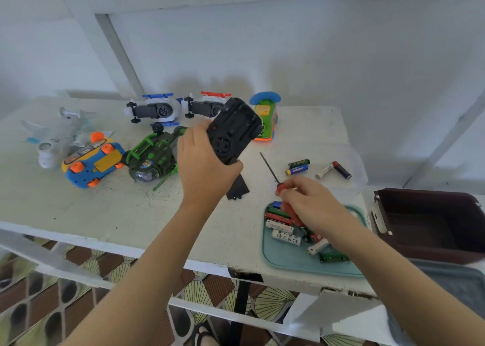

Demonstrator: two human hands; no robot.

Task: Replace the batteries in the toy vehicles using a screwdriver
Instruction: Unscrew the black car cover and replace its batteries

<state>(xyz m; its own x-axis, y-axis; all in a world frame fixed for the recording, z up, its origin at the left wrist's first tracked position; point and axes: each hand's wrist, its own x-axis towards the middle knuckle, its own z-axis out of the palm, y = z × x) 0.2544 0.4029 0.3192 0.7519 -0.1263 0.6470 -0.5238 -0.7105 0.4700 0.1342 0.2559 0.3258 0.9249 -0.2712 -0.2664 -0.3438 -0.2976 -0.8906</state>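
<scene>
Left hand (204, 167) grips black car (233, 130), underside toward camera, long axis 7 to 1 o'clock. Right hand (312, 204) grasps screwdriver (273, 173), tip pointing 11 o'clock.

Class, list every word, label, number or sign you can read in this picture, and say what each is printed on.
"CE": on a white battery in the teal tray.
Other marks on that battery: too small to read.
Loose batteries on the table: labels blurred, unreadable.
Green toy helicopter sticker: blurred, unreadable.
</scene>
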